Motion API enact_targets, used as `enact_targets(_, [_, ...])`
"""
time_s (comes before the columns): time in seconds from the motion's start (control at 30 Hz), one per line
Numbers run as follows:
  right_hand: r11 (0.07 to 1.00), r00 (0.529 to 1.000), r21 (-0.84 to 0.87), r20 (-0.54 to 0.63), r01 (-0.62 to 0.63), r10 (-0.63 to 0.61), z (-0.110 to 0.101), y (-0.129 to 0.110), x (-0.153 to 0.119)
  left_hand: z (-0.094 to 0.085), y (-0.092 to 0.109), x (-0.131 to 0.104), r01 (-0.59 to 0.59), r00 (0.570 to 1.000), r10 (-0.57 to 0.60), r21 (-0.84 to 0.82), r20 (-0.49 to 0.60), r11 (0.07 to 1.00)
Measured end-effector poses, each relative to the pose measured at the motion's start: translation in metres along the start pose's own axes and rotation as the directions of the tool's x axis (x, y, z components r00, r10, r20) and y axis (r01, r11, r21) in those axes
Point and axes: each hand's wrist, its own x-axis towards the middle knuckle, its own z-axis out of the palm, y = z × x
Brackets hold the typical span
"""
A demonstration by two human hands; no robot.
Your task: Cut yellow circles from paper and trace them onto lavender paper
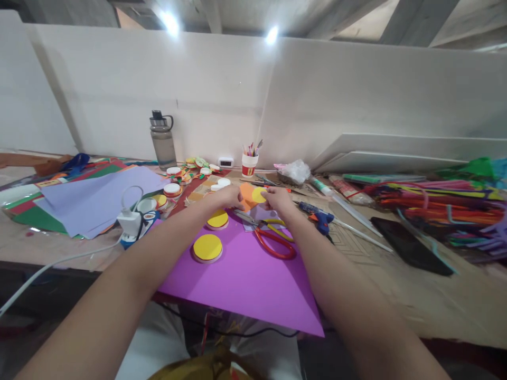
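Note:
Over the back of a purple sheet (237, 279), my left hand (231, 196) is closed on the left edge of an orange piece of paper (247, 194). My right hand (277, 199) pinches a yellow paper disc (259, 195), which overlaps the orange paper's right side. Just below my hands lie scissors (273, 244) with red and yellow handles, their blades partly over a pale lilac scrap (259, 215). Two stacks of discs with yellow tops, a nearer one (207, 248) and a farther one (217, 219), rest on the purple sheet near my left forearm.
Left are lilac sheets (95, 195), a charger on a power strip (130, 221) and a water bottle (162, 142). A paper cup of pens (250, 161) stands at the back. Right lie a blue glue gun (322, 219), a dark phone (410, 245) and colourful pipe cleaners (428, 203).

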Motion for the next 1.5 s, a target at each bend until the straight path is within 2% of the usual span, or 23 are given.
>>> enact_targets(0.13, [0.987,0.995,0.122,-0.007,-0.1,0.102,0.006,-0.001,0.0,0.001,-0.001,-0.001,0.029,1.0,-0.028,-0.173,0.008,0.985])
enact_targets(0.27, [0.966,0.992,0.231,-0.016,-0.115,0.122,0.007,-0.005,-0.001,-0.007,0.007,-0.008,0.043,0.999,-0.037,-0.243,0.03,0.969])
enact_targets(0.37, [0.943,0.996,0.321,-0.005,-0.085,0.091,0.006,-0.012,-0.006,-0.017,0.016,-0.016,0.045,0.996,-0.065,-0.273,-0.066,0.961])
enact_targets(0.43, [0.921,0.998,0.385,0.004,-0.059,0.062,0.004,-0.019,-0.012,-0.022,0.021,-0.021,0.057,0.976,-0.134,-0.388,-0.173,0.92])
enact_targets(0.5, [0.898,0.999,0.438,0.011,-0.04,0.039,0.003,-0.025,-0.018,-0.023,0.024,-0.023,0.074,0.955,-0.224,-0.578,-0.192,0.812])
enact_targets(0.57, [0.881,1.0,0.472,0.012,-0.026,0.023,0.002,-0.029,-0.023,-0.021,0.025,-0.023,0.053,0.959,-0.248,-0.767,-0.14,0.639])
enact_targets(0.63, [0.874,1.0,0.486,0.004,-0.01,0.01,0.002,-0.03,-0.025,-0.017,0.024,-0.021,0.014,0.975,-0.2,-0.878,-0.093,0.479])
enact_targets(0.73, [0.877,1.0,0.48,-0.013,0.014,-0.009,0.004,-0.03,-0.025,-0.013,0.023,-0.019,-0.03,0.991,-0.111,-0.931,-0.076,0.365])
enact_targets(0.87, [0.887,0.999,0.461,-0.03,0.037,-0.026,0.006,-0.029,-0.023,-0.013,0.023,-0.019,-0.077,0.992,-0.072,-0.941,-0.106,0.329])
enact_targets(1.17, [0.904,0.999,0.425,-0.01,0.033,-0.032,0.008,-0.031,-0.025,-0.012,0.022,-0.021,-0.089,0.987,-0.099,-0.938,-0.129,0.336])
enact_targets(1.5, [0.906,0.999,0.419,-0.018,0.051,-0.048,0.008,-0.032,-0.025,-0.01,0.019,-0.019,-0.052,0.993,-0.087,-0.961,-0.079,0.271])
